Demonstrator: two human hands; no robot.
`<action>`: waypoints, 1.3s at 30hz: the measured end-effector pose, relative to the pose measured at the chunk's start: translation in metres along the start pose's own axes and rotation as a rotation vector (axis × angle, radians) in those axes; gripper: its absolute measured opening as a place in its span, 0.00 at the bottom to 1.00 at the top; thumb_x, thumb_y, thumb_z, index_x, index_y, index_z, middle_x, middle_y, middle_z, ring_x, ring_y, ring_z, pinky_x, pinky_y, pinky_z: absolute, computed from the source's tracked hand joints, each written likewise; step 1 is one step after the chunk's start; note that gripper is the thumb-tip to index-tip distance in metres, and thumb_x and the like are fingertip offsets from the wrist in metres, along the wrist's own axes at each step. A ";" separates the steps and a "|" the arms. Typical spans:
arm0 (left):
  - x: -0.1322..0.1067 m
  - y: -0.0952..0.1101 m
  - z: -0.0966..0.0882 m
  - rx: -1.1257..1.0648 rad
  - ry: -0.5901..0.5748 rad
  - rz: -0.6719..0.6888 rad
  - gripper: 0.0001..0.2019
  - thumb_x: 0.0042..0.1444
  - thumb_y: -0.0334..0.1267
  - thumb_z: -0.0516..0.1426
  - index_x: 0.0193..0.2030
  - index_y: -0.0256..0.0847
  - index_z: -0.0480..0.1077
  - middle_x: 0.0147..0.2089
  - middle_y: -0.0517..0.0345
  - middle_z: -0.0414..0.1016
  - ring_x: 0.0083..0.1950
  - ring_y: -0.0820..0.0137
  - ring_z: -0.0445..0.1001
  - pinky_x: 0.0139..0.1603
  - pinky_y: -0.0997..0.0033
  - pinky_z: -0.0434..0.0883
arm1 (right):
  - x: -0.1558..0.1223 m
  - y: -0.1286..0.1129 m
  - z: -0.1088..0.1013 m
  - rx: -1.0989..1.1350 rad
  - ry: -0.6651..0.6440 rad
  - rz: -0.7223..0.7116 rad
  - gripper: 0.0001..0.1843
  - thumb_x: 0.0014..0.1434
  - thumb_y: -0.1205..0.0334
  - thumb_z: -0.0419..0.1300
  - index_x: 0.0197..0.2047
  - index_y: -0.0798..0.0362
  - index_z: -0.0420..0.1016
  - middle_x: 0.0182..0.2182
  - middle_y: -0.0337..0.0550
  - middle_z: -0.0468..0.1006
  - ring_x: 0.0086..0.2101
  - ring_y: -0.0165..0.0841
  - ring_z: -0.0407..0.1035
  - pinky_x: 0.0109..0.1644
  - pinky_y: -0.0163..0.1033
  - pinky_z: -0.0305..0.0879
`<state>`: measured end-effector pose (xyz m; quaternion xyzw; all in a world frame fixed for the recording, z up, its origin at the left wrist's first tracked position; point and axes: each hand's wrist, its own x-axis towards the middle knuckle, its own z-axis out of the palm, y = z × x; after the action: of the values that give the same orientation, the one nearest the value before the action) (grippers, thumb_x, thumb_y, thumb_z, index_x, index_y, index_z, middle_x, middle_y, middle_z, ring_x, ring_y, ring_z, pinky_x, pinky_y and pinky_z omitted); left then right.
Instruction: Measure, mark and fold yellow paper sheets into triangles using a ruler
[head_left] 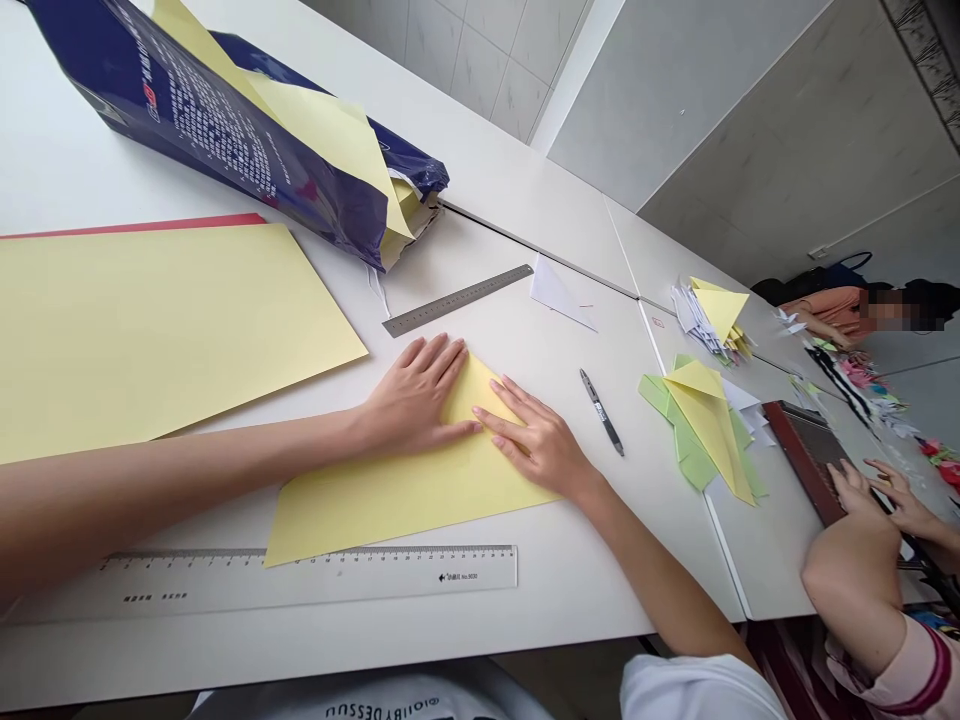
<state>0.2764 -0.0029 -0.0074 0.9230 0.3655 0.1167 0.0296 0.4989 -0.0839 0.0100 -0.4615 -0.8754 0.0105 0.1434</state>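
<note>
A folded sheet of yellow paper (pixel 360 505) lies on the white table in front of me, its pointed top corner facing away. My left hand (pixel 412 395) rests flat on its upper left part, fingers stretched out toward the far edge. On the upper right part, my right hand (pixel 536 435) lies with fingers extended and pressing on the paper. The thumb of the left hand and the fingertips of the right nearly meet. Under the sheet's near edge runs a clear plastic ruler (pixel 480 572). A metal ruler (pixel 457 300) lies just beyond my left fingertips.
At the left is a large yellow sheet (pixel 150 330) over a red one. A blue package (pixel 225 130) of yellow paper stands behind. To the right are a white paper triangle (pixel 559 293), a pen (pixel 601 412) and folded green paper (pixel 694 455). Another person's hands (pixel 862 490) are at far right.
</note>
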 end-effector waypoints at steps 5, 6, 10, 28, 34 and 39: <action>0.000 0.000 0.000 -0.005 0.013 -0.002 0.47 0.61 0.67 0.37 0.72 0.25 0.44 0.75 0.43 0.46 0.75 0.51 0.43 0.74 0.53 0.41 | 0.000 0.000 0.000 0.004 -0.008 0.013 0.21 0.70 0.60 0.49 0.62 0.46 0.70 0.68 0.43 0.58 0.70 0.35 0.47 0.68 0.47 0.61; 0.000 0.000 0.000 -0.006 0.015 -0.003 0.47 0.61 0.67 0.37 0.72 0.25 0.45 0.75 0.43 0.46 0.75 0.51 0.43 0.74 0.53 0.42 | 0.000 -0.001 0.000 0.003 -0.009 0.016 0.21 0.70 0.60 0.48 0.62 0.46 0.71 0.68 0.43 0.58 0.70 0.35 0.47 0.68 0.47 0.60; -0.001 0.001 0.001 -0.013 0.024 0.000 0.48 0.60 0.69 0.38 0.72 0.26 0.45 0.74 0.42 0.47 0.75 0.51 0.43 0.73 0.53 0.42 | 0.004 -0.008 -0.002 -0.021 -0.045 0.092 0.23 0.71 0.57 0.45 0.65 0.50 0.67 0.68 0.43 0.60 0.69 0.35 0.49 0.70 0.46 0.57; 0.006 -0.002 0.004 -0.038 0.127 0.055 0.43 0.60 0.64 0.41 0.69 0.26 0.53 0.71 0.38 0.55 0.73 0.47 0.49 0.72 0.49 0.46 | 0.079 -0.030 0.012 -0.181 -0.123 0.481 0.34 0.72 0.47 0.38 0.71 0.63 0.53 0.70 0.51 0.54 0.69 0.43 0.49 0.72 0.52 0.46; 0.004 -0.002 0.004 -0.030 0.116 0.050 0.47 0.60 0.68 0.38 0.71 0.25 0.49 0.72 0.39 0.53 0.73 0.49 0.47 0.72 0.50 0.45 | 0.035 -0.027 0.008 -0.241 -0.136 0.475 0.33 0.73 0.51 0.38 0.72 0.63 0.51 0.71 0.49 0.51 0.70 0.41 0.46 0.73 0.53 0.42; 0.004 -0.003 0.002 -0.024 0.091 0.059 0.48 0.60 0.69 0.38 0.72 0.26 0.46 0.72 0.38 0.52 0.73 0.49 0.46 0.72 0.53 0.45 | -0.010 -0.024 0.001 -0.261 -0.129 0.527 0.31 0.72 0.55 0.37 0.72 0.62 0.51 0.70 0.48 0.52 0.70 0.41 0.47 0.74 0.53 0.41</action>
<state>0.2779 0.0019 -0.0087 0.9266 0.3378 0.1638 0.0207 0.4844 -0.1057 0.0101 -0.6857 -0.7267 -0.0360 0.0190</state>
